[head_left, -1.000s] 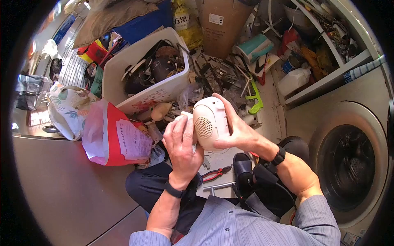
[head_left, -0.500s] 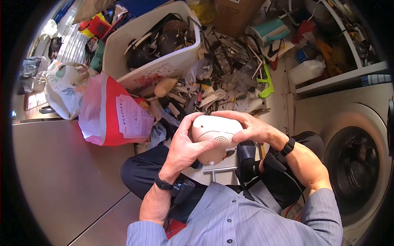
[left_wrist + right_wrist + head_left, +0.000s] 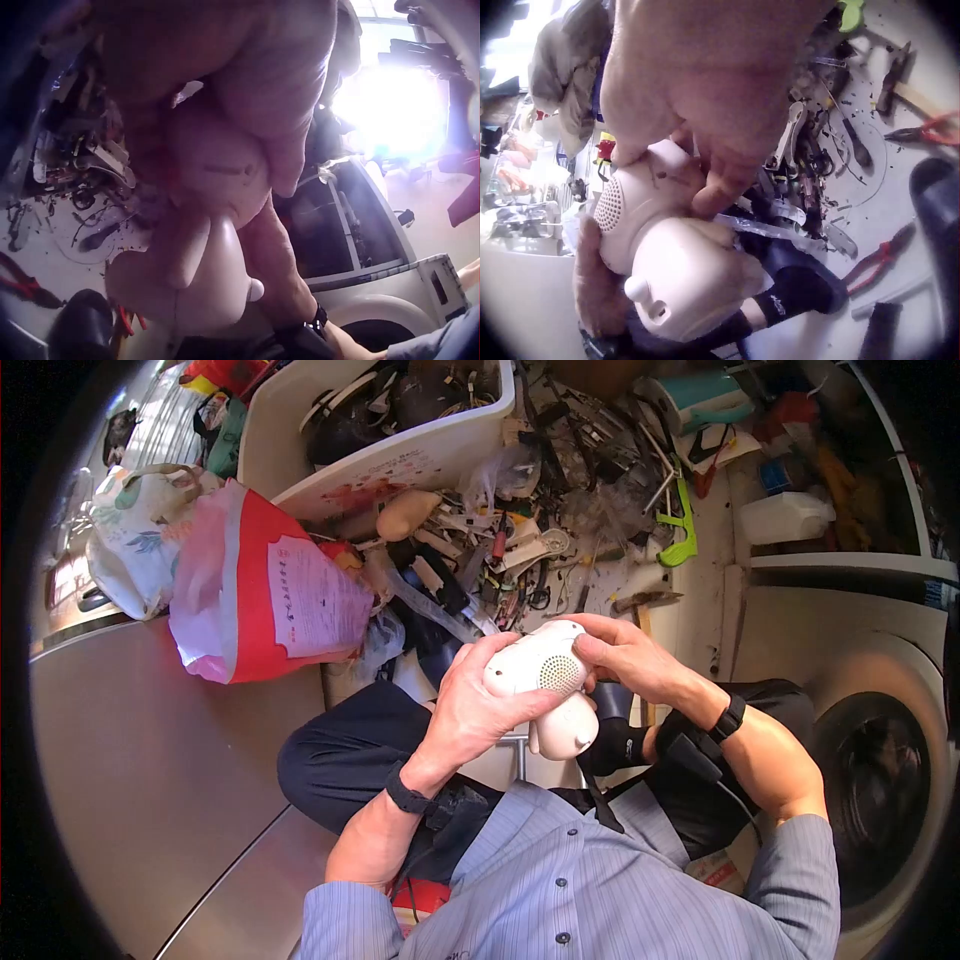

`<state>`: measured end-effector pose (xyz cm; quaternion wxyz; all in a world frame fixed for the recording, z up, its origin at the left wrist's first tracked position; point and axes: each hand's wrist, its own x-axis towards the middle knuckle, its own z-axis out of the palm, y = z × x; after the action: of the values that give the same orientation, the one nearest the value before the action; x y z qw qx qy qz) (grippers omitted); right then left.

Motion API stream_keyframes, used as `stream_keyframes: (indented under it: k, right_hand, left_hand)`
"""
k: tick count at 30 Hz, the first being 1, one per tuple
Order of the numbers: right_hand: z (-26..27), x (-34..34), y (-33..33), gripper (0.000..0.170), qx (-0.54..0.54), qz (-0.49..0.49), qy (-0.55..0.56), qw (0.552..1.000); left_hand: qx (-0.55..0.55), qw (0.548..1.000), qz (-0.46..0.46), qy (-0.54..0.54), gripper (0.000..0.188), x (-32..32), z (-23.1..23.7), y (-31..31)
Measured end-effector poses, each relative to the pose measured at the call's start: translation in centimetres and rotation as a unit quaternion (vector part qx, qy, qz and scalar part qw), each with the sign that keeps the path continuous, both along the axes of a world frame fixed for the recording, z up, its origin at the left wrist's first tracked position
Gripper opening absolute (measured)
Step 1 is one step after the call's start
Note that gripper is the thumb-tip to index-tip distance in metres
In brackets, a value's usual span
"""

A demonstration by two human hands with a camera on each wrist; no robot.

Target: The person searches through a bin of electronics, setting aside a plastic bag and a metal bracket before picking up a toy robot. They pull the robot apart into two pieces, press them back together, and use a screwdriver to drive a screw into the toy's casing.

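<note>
Above the floor (image 3: 705,605), a smooth, pale, seemingly plastic device (image 3: 530,658) runs crosswise from the left grip (image 3: 470,695), curled round one end, to the right grip (image 3: 637,660), equally near and clasping the other, its round, pierced grille (image 3: 561,673) facing up and its knobbed bulb (image 3: 564,725) jutting toward the shirt (image 3: 525,860).

device (image 3: 528,660): smooth white plastic, soft sheen, perforated grille | bag (image 3: 258,595): thin glossy plastic | bin (image 3: 330,485): smooth plastic | hammer (image 3: 919,99): wooden handle, dark metal head | pliers (image 3: 874,271): plastic-looking red grips | shirt (image 3: 520,870): matt striped cloth | trousers (image 3: 345,745): matt dark cloth | panel (image 3: 150,760): satin, metal-like | washing machine door (image 3: 885,790): glossy, glass-like
</note>
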<state>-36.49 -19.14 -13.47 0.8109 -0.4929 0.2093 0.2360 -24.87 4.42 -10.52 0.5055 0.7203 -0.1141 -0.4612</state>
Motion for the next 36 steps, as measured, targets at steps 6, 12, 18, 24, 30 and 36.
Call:
stream_keyframes:
  k: [6, 12, 18, 24, 30, 36]
  right_hand:
    - [0.1, -0.4, 0.0, 0.066, -0.023, 0.010, -0.002, 1.000]
    - [1.2, -0.9, -0.4, 0.099, -0.034, 0.002, -0.045, 0.998]
    - [0.7, -1.4, -0.5, 0.100, -0.053, -0.001, -0.063, 0.997]
    - [0.0, -2.1, -0.7, 0.099, -0.074, -0.003, -0.086, 0.994]
    - [-0.7, -2.9, 0.6, 0.079, -0.066, 0.001, -0.068, 0.996]
    - [-2.9, -5.0, 3.7, 0.068, -0.146, 0.107, -0.097, 0.979]
  left_hand:
    - [0.032, 0.993, -0.071, -0.090, 0.094, 0.5, 0.5, -0.2]
    - [-0.060, 0.996, -0.028, 0.067, 0.098, 0.1, -0.6, -0.1]
    - [-0.068, 0.969, 0.009, 0.238, 0.101, 0.6, -1.0, -0.4]
    - [-0.080, 0.963, 0.011, 0.258, 0.104, 0.5, -2.2, -0.6]
    - [-0.039, 0.968, -0.034, 0.245, 0.103, 0.4, -2.6, -0.6]
    - [0.032, 0.959, -0.142, 0.244, 0.088, -1.4, -5.2, 1.5]
